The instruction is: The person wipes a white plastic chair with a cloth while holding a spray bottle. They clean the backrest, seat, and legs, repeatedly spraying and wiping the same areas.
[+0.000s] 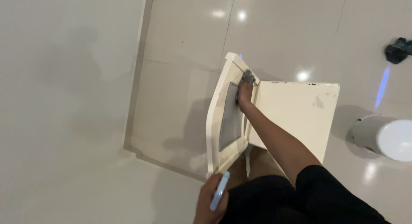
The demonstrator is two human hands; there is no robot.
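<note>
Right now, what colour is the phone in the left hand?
Light blue; the phone shows edge-on in the left hand, head view.

Right hand (245, 91) stretched far out in front, arm long and straight, fingers curled shut. Left hand (209, 201) low and close to the body, fingers wrapped tight. Black sleeve on the right upper arm.

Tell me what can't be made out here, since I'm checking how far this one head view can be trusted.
- Inside of the small white cabinet: hidden behind its open door and the arm.
- Grey cloth: mostly covered by the right hand; its shape is unclear.
- Light blue object in the left hand: seen edge-on, kind unclear; the bottom edge cuts the hand.
- Dark bundle on the floor: too small, cut by the right edge.
- White round bin: cut by the right edge.
</note>
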